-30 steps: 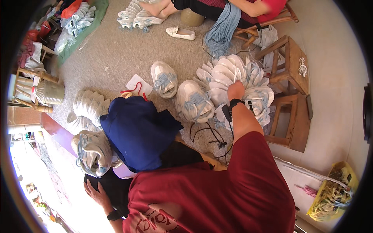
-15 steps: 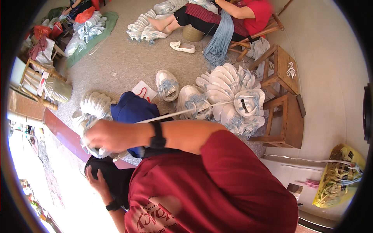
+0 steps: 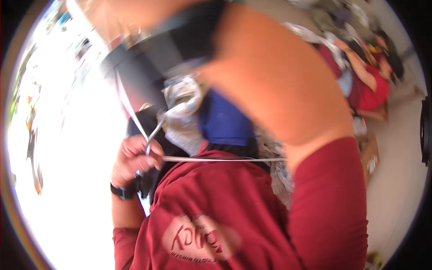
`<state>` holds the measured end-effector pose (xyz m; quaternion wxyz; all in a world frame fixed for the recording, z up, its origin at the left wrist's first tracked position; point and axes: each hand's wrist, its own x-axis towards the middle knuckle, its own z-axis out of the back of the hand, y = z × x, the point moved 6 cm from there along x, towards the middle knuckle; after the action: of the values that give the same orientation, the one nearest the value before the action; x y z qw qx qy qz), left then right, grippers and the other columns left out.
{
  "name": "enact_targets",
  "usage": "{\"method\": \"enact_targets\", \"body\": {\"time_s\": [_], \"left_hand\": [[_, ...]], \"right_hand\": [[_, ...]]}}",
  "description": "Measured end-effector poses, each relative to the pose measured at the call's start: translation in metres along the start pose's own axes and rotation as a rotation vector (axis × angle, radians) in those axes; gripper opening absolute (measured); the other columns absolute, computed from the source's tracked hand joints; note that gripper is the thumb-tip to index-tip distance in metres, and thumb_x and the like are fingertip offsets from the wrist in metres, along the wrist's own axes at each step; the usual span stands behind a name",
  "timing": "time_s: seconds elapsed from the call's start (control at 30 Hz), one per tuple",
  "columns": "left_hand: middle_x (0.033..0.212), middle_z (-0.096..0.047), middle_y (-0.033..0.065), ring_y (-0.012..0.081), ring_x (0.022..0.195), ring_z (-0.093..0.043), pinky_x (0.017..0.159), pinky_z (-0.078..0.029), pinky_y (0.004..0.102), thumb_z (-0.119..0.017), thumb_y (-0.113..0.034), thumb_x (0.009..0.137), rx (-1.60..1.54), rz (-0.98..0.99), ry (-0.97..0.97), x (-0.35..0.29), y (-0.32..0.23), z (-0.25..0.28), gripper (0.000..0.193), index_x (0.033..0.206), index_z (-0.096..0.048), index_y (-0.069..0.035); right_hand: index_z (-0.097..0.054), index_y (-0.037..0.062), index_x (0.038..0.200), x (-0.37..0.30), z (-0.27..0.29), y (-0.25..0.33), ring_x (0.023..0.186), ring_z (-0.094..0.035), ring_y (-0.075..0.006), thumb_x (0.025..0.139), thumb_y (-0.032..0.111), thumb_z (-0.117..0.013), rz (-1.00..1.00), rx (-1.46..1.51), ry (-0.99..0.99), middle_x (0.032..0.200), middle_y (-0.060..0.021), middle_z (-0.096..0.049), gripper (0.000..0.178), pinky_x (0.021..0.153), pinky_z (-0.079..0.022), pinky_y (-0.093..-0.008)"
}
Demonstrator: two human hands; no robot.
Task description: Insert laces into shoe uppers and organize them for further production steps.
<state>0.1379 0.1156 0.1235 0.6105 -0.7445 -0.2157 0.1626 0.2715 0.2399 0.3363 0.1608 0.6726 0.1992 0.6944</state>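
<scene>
My left hand (image 3: 137, 157) is closed, its thumb and fingers pinching a pale shoelace (image 3: 155, 135) that rises toward the upper of a white shoe (image 3: 183, 96). A white cord (image 3: 130, 105) slants down to the same hand from the upper left. Another thin white strand (image 3: 216, 159) stretches from beside it rightward across my red shirt. My right forearm is raised close across the top. Motion smears my right hand (image 3: 112, 18) near the top edge, so its fingers and anything in them cannot be made out.
Dark blue cloth (image 3: 227, 119) lies over my lap, beside the shoe. At the upper right sits a person in red (image 3: 375, 87). Part of a wooden stool (image 3: 372, 155) shows at the right, by the wall. Strong glare washes out the left side.
My right arm has swung up and closer, covering the top of the view. My left hand has risen and now grips the shoelace. The view has turned, shifting the seated person rightward.
</scene>
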Motion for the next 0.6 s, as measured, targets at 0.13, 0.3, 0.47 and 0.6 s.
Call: {"method": "enact_targets", "body": {"time_s": [0.13, 0.3, 0.47, 0.6], "left_hand": [[0.078, -0.065, 0.0098, 0.0145, 0.072, -0.062, 0.068, -0.050, 0.0250, -0.062, 0.001, 0.079, 0.105, 0.114, -0.147, -0.062, -0.003, 0.029, 0.014, 0.092, -0.061, 0.003], [0.088, -0.065, 0.0073, 0.0110, 0.084, -0.060, 0.075, -0.047, 0.0223, -0.060, -0.003, 0.084, 0.014, 0.066, -0.163, -0.055, 0.049, 0.009, 0.014, 0.097, -0.060, 0.003], [0.093, -0.065, 0.0111, 0.0181, 0.095, -0.058, 0.087, -0.044, 0.0307, -0.066, -0.009, 0.080, -0.265, 0.111, -0.007, -0.036, 0.043, -0.009, 0.026, 0.104, -0.059, 0.000], [0.094, -0.065, 0.0100, 0.0227, 0.101, -0.057, 0.093, -0.041, 0.0363, -0.063, -0.016, 0.083, -0.185, -0.134, -0.096, -0.009, 0.041, 0.001, 0.016, 0.092, -0.064, -0.002]], "right_hand": [[-0.052, 0.0018, 0.085, -0.060, 0.046, -0.013, 0.050, -0.041, -0.0082, 0.088, 0.016, -0.057, -0.472, 0.593, -0.152, 0.063, 0.0011, -0.046, 0.015, 0.045, -0.031, -0.0206], [-0.056, -0.0032, 0.082, -0.098, -0.004, -0.031, 0.047, -0.032, -0.0089, 0.088, 0.007, -0.051, -0.612, 0.841, -0.330, 0.059, -0.0011, -0.042, 0.013, 0.044, -0.026, -0.0233], [-0.052, -0.0026, 0.078, -0.079, 0.018, -0.023, 0.047, -0.036, -0.0102, 0.090, 0.006, -0.048, -0.594, 0.798, -0.335, 0.056, -0.0038, -0.044, 0.016, 0.043, -0.027, -0.0230], [-0.053, -0.0027, 0.080, -0.076, 0.001, -0.002, 0.048, -0.037, -0.0106, 0.090, 0.009, -0.049, -0.598, 0.804, -0.271, 0.058, -0.0037, -0.044, 0.016, 0.044, -0.027, -0.0231]]}}
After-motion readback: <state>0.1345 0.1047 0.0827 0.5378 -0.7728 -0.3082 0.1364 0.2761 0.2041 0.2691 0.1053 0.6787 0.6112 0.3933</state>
